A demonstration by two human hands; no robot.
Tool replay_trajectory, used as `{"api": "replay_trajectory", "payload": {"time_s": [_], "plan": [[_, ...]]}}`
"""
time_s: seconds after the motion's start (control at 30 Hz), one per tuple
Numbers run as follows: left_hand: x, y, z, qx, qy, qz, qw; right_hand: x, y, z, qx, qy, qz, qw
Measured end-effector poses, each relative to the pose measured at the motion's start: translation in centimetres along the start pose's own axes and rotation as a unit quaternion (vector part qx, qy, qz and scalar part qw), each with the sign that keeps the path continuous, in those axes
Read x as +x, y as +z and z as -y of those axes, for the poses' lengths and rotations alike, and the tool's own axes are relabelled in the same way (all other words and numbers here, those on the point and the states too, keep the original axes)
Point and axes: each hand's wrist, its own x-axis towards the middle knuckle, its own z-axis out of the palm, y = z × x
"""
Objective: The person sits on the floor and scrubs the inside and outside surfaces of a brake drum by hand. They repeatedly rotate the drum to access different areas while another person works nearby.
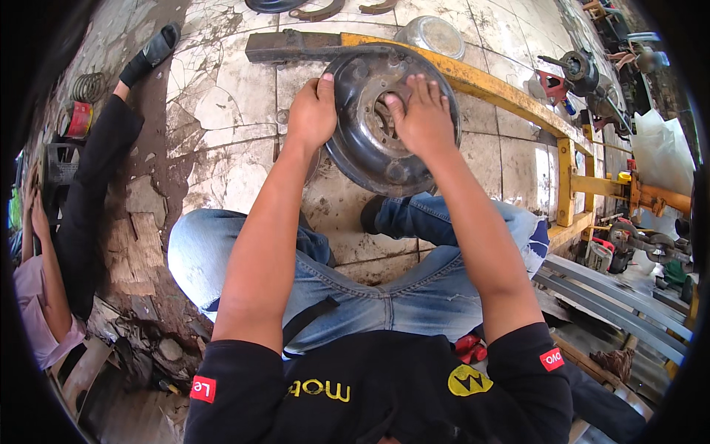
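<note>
The black metal disc (360, 155) was before my legs (214, 248), partly covering the yellow frame (504, 98). My left hand (313, 115) gripped its rim; my right hand (427, 122) lay spread across its face. I seemed to be steadying it; turning it would need both hands firm.

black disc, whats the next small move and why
Perhaps slide the right hand to the right edge of the black disc: the left hand holds its left edge, but the right lies spread over its face, beside the centre hole.

Pass: tiled floor (222, 100) left of black wheel (370, 161) | Blocked: yellow frame (504, 96) beyond and right
</note>
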Motion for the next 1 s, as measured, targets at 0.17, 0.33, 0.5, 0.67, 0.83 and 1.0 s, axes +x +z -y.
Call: {"api": "replay_trajectory", "payload": {"time_s": [0.17, 0.33, 0.5, 0.67, 0.83, 1.0], "plan": [[-0.1, 0.1, 0.0, -0.002, -0.005, -0.011, 1.0, -0.4, 0.9, 0.5, -0.002, -0.017, 0.007, 1.0], [0.0, 0.3, 0.4, -0.011, -0.002, -0.005, 1.0, 1.0, 0.1, 0.0, -0.025, 0.011, 0.024, 0.999], [-0.4, 0.0, -0.5, -0.006, -0.009, -0.002, 1.0, 1.1, -0.2, -0.8, -0.04, -0.001, 0.023, 0.999], [-0.1, 0.1, 0.1, -0.013, -0.006, -0.011, 1.0, -0.5, 0.5, 0.9, -0.009, -0.05, 0.023, 0.998], [-0.2, 0.2, -0.2, -0.008, -0.006, 0.003, 1.0, 0.3, 0.1, 1.7, -0.041, 0.017, 0.016, 0.999], [-0.1, 0.1, -0.3, -0.008, -0.008, 0.003, 1.0, -0.1, -0.5, 0.8, 0.029, -0.037, 0.03, 0.998]]}}
